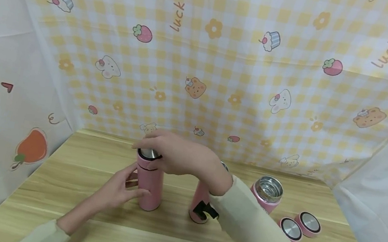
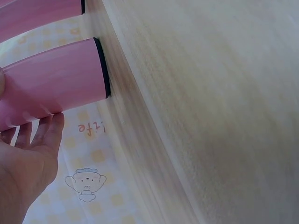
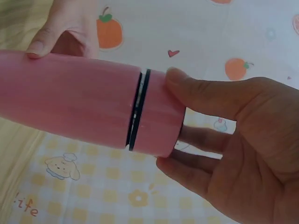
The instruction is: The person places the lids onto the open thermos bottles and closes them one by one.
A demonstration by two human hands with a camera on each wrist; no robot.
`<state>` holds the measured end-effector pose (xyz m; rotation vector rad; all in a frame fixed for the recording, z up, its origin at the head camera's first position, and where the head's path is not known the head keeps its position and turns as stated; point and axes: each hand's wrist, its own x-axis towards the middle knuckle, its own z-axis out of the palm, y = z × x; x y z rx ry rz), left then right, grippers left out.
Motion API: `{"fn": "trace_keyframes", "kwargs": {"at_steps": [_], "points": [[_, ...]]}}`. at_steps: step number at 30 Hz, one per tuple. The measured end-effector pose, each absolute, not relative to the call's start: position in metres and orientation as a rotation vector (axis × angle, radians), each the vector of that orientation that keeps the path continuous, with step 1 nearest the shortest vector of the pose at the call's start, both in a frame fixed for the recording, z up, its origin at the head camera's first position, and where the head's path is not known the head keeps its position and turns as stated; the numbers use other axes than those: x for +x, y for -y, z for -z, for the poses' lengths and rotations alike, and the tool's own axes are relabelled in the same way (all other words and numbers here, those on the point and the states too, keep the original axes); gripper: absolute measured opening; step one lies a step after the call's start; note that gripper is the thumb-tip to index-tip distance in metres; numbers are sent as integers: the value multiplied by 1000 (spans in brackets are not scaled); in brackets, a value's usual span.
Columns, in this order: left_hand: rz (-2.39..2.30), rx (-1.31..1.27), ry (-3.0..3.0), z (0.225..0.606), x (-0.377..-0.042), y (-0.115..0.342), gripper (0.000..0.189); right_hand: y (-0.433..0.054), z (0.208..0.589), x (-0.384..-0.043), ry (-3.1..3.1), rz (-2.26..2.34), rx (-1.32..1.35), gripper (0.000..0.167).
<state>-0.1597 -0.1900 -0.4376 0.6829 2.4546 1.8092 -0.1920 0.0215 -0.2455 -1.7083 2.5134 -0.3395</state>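
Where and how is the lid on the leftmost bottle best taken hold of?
Probably by its round pink side, coming from above, thumb and fingers opposite each other: the lid tops an upright bottle, and the left hand already holds the body lower down.

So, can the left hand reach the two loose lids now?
Probably not: the left hand grips the leftmost bottle, and the right sleeve crosses between that hand and the lids.
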Motion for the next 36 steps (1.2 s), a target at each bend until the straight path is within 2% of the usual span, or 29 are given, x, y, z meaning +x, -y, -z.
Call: {"fn": "trace_keyframes", "kwargs": {"at_steps": [16,25,36], "points": [[-1844,659,-2441,433,-160,189,75,-22,250,-196,-2516,388,-1730,39],[-1846,665,-2445,434,-160,188,75,-18,251,-193,-2619,324,-1658,48],[-1861,674,-2436,436,-158,188,74,-15,253,-187,-2723,236,-1585,48]]}}
